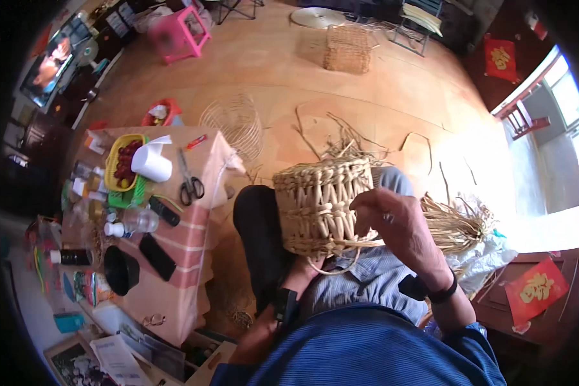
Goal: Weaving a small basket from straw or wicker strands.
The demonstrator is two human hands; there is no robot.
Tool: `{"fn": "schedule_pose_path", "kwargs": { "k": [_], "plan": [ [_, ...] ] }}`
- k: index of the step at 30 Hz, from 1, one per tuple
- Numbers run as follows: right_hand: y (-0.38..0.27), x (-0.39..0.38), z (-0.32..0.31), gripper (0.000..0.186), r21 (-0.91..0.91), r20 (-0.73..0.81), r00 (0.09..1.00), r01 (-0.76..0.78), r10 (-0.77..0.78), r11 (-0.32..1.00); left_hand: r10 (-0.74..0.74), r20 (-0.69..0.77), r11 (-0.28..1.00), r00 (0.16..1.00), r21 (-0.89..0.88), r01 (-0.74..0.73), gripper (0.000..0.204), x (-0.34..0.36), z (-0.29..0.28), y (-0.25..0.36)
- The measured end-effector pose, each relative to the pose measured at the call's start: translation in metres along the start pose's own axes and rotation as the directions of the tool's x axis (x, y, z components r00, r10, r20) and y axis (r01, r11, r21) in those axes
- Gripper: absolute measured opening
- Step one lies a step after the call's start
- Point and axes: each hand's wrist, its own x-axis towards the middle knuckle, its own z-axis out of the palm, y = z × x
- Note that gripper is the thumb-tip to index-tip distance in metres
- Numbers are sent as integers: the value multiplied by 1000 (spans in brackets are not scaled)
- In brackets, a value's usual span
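Gold character on red square, upper right of frame; another on red sheet, lower right; white paper, lower left, print too small.

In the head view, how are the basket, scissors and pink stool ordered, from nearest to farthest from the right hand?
1. Basket: just left of the right hand.
2. Scissors: on the table, farther left.
3. Pink stool: on the floor, upper left.

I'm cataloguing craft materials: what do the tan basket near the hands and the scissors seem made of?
Tan woven basket: probably dried plant fibre, matte, judging by its thick, uneven, plaited strands.
Scissors: blades probably metal, from their thin grey look; handles dark and smooth-looking, perhaps plastic.
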Motion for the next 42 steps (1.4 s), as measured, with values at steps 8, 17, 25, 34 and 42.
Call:
{"fn": "schedule_pose_path", "kwargs": {
  "k": [8, 17, 25, 34, 42],
  "plan": [
    [61, -18, 16, 14, -468, 92, 971, 240, -223, 851, -70, 85, 997, 994, 23, 68, 42, -14, 0, 18],
    [61, -24, 31, 12, -653, 77, 967, 232, -241, 721, -124, 129, 962, 984, 257, 87, 42, -25, -17, 22],
    [48, -30, 34, 8, -692, 32, 972, 189, -233, 696, 57, 151, 986, 987, 144, -79, 40, -6, 1, -29],
    [57, -21, 37, 9, -624, 0, 979, 159, -203, 765, 9, 209, 967, 978, 247, -62, 40, -1, -7, 28],
    [55, -20, 41, 14, -571, -8, 986, 134, -169, 810, 145, 157, 967, 977, 186, -174, 41, 7, 3, -1]
  ]
}}
